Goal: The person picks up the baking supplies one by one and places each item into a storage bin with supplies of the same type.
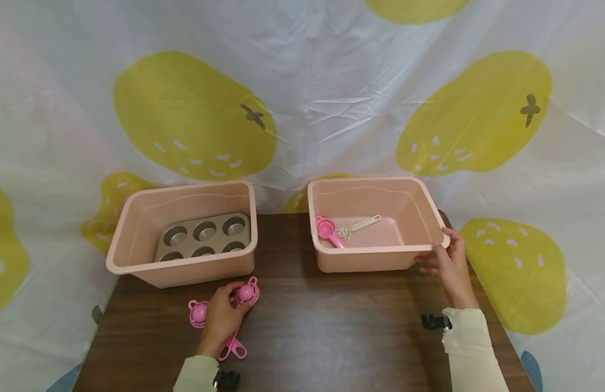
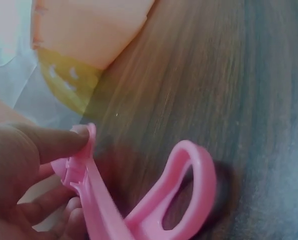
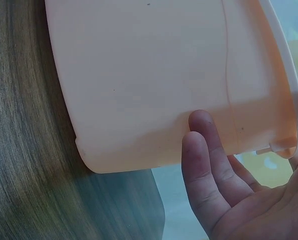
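My left hand [image 1: 221, 317] pinches a pink egg separator [image 1: 247, 293] by its cup, between thumb and fingers, over the table. Its handle slants down toward me. A second pink egg separator [image 1: 198, 314] lies just left of that hand, partly hidden by it; the two handles cross in the left wrist view. At the right bin [image 1: 371, 250], my right hand [image 1: 451, 267] grips the front right corner of the rim, the thumb on top and fingers [image 3: 199, 170] against the outer wall. Inside that bin lie a pink egg separator [image 1: 327, 228] and a beige one [image 1: 365, 222].
The left bin [image 1: 185, 268], same pale pink, holds a metal muffin tin [image 1: 214, 239]. Both bins stand at the back of the dark wooden table [image 1: 327, 326], with a gap between them. A curtain with yellow fruit prints [image 1: 195, 120] hangs behind.
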